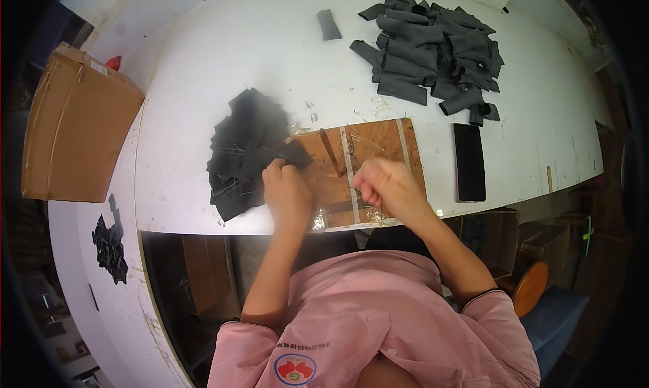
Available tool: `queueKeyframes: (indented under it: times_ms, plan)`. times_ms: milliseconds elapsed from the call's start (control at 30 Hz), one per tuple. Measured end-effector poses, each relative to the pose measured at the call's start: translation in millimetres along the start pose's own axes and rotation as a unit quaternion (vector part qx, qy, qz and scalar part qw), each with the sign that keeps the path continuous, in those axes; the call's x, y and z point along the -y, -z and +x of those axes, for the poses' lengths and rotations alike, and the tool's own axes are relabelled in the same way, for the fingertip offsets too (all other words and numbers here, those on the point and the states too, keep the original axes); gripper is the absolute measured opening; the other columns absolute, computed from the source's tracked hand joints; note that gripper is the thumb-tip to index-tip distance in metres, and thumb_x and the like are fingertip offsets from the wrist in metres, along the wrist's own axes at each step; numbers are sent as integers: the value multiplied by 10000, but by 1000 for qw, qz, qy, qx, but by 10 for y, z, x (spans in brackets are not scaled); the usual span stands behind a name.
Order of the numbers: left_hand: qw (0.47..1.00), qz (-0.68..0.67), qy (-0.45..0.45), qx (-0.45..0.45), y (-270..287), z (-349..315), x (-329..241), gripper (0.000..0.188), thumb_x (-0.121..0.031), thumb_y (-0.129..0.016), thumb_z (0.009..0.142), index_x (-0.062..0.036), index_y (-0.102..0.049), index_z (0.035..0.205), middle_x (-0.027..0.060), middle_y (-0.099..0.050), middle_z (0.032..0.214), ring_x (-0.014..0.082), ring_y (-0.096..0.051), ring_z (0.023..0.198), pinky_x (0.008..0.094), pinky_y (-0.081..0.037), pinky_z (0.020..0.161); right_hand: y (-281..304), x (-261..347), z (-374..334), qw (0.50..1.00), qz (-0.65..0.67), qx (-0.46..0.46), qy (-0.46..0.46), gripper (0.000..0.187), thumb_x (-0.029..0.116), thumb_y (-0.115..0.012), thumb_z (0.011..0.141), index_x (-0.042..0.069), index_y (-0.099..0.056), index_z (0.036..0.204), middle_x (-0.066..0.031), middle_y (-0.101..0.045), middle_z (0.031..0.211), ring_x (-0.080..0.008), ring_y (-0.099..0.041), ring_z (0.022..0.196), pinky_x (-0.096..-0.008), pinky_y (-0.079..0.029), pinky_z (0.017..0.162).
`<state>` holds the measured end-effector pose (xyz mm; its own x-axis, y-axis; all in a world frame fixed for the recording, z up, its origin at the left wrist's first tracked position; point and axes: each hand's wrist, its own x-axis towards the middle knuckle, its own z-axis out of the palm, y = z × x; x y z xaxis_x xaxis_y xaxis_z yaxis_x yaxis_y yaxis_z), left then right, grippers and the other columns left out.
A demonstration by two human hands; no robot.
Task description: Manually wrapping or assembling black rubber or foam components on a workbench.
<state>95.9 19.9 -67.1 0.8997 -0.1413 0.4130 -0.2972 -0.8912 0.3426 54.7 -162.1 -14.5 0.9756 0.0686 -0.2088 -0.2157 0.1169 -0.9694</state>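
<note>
My left hand (285, 190) pinches the corner of a flat black piece (295, 154) at the left edge of a brown wooden board (382, 141), beside a stack of flat black pieces (243, 151). My right hand (384, 185) is curled in a fist over the board's near edge; whether it holds anything is hidden. A thin metal strip (349, 165) and a dark narrow tool (328, 151) lie on the board.
A heap of folded dark grey pieces (433, 50) lies at the far right, one loose piece (328, 24) beside it. A black phone (469, 162) rests right of the board. A cardboard box (74, 124) and black scraps (110, 245) sit on the left.
</note>
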Motion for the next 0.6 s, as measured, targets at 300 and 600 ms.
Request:
queueKeyframes:
  times_ms: [300, 600]
  plan:
    - [944, -149, -293, 12, 810, -214, -152, 188, -18, -603, 566, -53, -613, 751, 169, -497, 1010, 299, -503, 898, 359, -419, 744, -264, -94, -75, 952, 169, 174, -187, 171, 208, -605, 780, 41, -582, 810, -13, -547, 707, -80, -503, 603, -204, -397, 513]
    - [783, -580, 223, -35, 850, -461, -398, 278, -77, -572, 759, 24, -493, 1005, 114, -527, 899, 173, -536, 744, 282, -438, 691, -556, -134, -186, 944, 308, 45, -107, 242, 269, -586, 804, 45, -566, 712, 16, -502, 585, -47, -440, 491, -174, -364, 463]
